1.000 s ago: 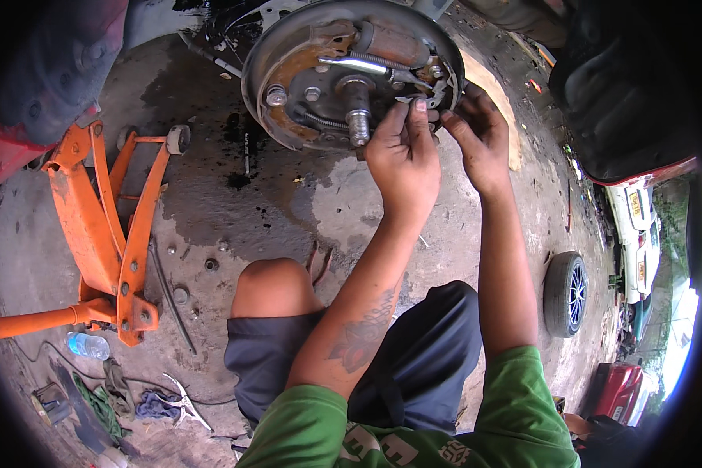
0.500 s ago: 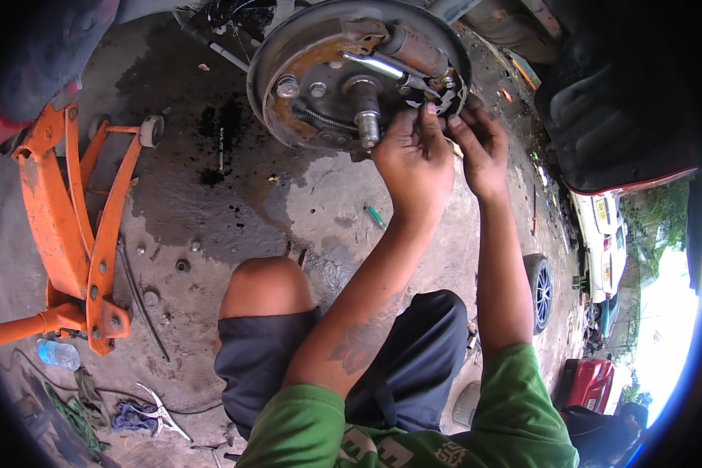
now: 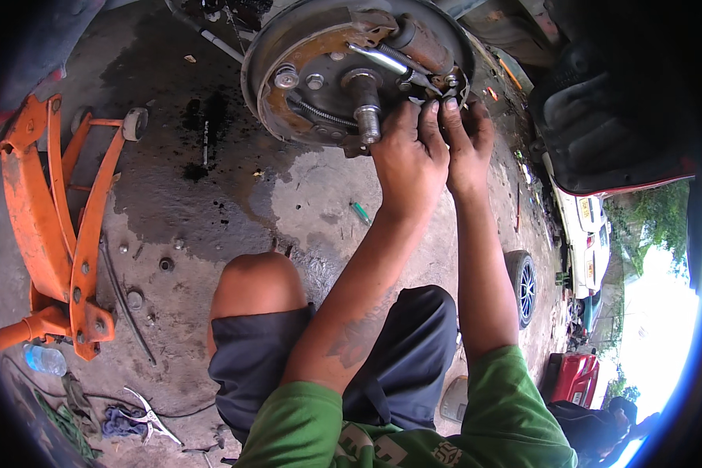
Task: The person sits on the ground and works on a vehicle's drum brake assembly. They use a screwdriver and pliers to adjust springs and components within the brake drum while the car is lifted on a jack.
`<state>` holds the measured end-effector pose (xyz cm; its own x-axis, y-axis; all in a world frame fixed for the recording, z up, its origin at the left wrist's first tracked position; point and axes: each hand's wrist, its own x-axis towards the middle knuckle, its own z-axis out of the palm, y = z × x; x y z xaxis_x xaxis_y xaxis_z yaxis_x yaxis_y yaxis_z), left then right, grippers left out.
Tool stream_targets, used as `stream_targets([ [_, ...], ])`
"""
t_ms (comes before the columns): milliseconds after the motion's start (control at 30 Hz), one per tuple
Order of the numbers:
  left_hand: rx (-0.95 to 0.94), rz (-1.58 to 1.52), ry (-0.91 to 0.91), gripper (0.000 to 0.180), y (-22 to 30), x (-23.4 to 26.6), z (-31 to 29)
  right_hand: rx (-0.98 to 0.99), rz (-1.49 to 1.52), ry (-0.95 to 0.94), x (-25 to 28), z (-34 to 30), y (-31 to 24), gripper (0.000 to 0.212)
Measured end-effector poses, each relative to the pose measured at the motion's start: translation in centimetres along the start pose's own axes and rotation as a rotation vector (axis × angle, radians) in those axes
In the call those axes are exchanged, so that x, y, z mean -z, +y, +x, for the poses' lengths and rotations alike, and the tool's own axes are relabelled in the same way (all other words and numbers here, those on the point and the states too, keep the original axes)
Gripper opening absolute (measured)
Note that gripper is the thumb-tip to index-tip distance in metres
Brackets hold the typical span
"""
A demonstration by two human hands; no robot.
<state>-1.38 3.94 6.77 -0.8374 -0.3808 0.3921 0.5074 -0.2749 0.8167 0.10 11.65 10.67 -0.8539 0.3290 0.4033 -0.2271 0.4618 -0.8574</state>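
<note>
Brake (image 3: pixel 331 92) hangs at twelve o'clock in front of you, a round metal plate with its stub shaft (image 3: pixel 366 113) jutting toward you from the middle. Your left hand (image 3: pixel 410 152) and right hand (image 3: pixel 468 148) are together at the brake's four o'clock edge, fingertips (image 3: pixel 431 109) close side by side. The hands hide what lies under them, so whether either one is clamped on a part cannot be told. A silver rod (image 3: pixel 378 58) slants across the brake's two o'clock side, next to a rusty brown block (image 3: pixel 423 45), and a coil spring (image 3: pixel 324 115) runs at the brake's seven o'clock side. On the floor (image 3: pixel 312 187) at nine o'clock stands an orange jack (image 3: pixel 35 226), with a dark bar (image 3: pixel 122 303) lying just beside it. You have a clear bottle (image 3: pixel 45 360) at eight o'clock, and pliers (image 3: pixel 153 421) beside a blue rag (image 3: pixel 121 422) between seven and eight. A wheel (image 3: pixel 526 288) is between three and four o'clock, with a red car (image 3: pixel 576 378) at four.
</note>
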Motion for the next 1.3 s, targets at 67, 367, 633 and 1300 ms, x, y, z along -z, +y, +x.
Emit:
stream_targets([
  [67,-0.012,-0.016,0.003,0.009,-0.3,-0.1,0.1,-0.056,0.014,0.074,-0.8,0.0,0.4,0.036],
  [367,-0.102,-0.003,-0.057,0.011,-1.4,0.3,0.6,0.007,-0.025,0.058,-1.6,0.2,1.6,0.042],
  [633,-0.13,-0.075,-0.088,0.01,-0.9,0.6,0.4,0.052,0.117,-0.019,-0.9,0.3,0.9,0.043],
  [1300,-0.109,-0.153,-0.159,0.022,-1.2,0.9,-0.2,0.577,-1.007,-0.011,-1.3,-1.9,-6.5,0.027],
])
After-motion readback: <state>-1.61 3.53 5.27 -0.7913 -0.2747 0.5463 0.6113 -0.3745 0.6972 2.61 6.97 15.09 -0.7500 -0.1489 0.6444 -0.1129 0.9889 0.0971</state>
